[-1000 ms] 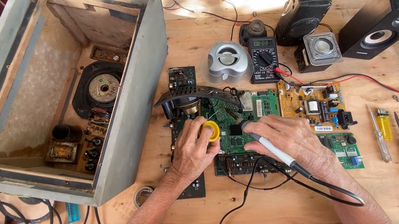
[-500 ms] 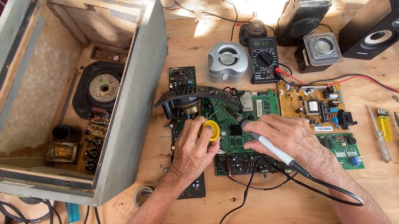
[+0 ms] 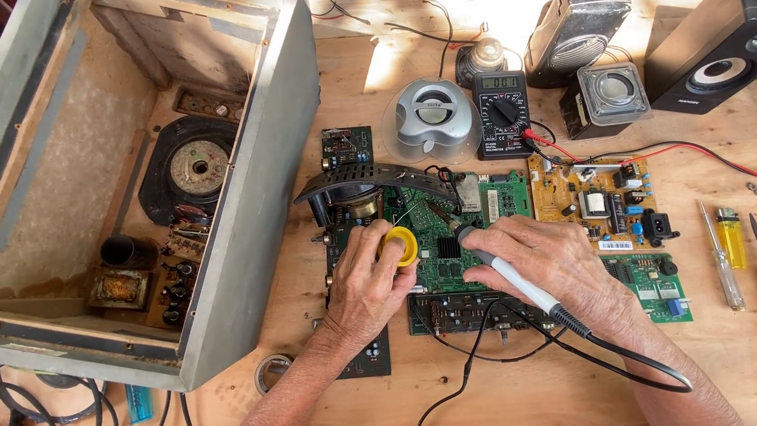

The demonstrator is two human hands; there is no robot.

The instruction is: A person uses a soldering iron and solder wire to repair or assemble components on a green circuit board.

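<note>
Green circuit board (image 3: pixel 443 269) lies under both your hands, mid-bench. Compared with a second ago, almost nothing has shifted: your right hand (image 3: pixel 548 262) still grips the soldering iron (image 3: pixel 510 273) like a pen, tip down on the board, and your left hand (image 3: pixel 365 286) still pinches the yellow solder spool (image 3: pixel 401 245) beside it. So the same joint seems to be in work. Further out: yellow board (image 3: pixel 589 200), multimeter (image 3: pixel 501 112), wooden cabinet (image 3: pixel 234 256), black speaker (image 3: pixel 735 35).
</note>
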